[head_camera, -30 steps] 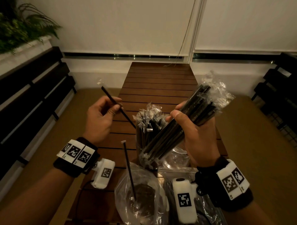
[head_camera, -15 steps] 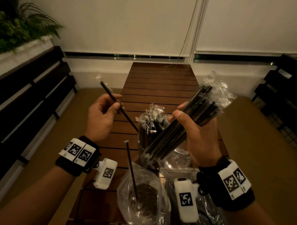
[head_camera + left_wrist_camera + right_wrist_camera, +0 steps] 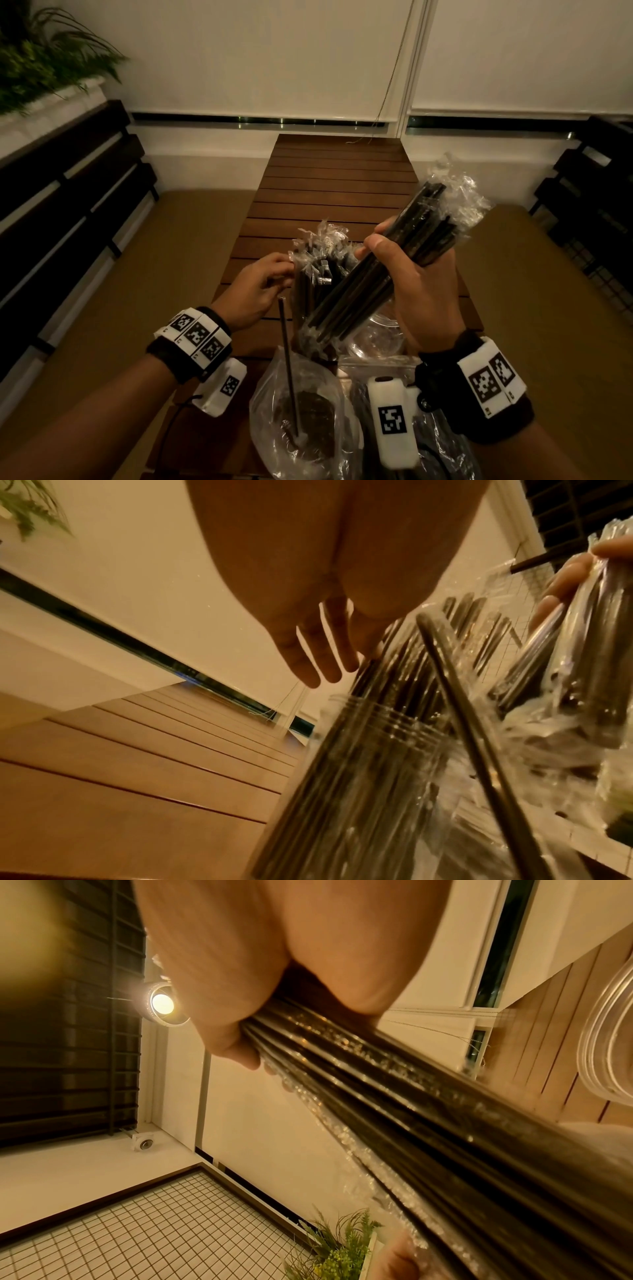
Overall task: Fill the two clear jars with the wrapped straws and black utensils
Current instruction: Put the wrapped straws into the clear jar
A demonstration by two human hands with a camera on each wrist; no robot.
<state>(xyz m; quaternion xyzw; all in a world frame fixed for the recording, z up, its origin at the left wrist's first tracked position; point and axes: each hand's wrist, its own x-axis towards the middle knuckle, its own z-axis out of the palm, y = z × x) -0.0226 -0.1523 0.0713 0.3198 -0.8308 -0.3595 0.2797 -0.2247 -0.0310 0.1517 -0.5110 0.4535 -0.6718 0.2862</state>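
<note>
Slatted wooden table [image 3: 337, 178] under jars [image 3: 310, 301] and plastic bags [image 3: 274, 394]

Left hand [image 3: 255, 293] reaches forward, fingers extended; right hand [image 3: 416, 284] clenched, raised

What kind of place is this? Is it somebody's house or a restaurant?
Probably a cafe or restaurant seating corner, though I can't be sure: a long slatted wooden table runs between cushioned benches, and one hand grips a whole bundle of wrapped straws.
</note>
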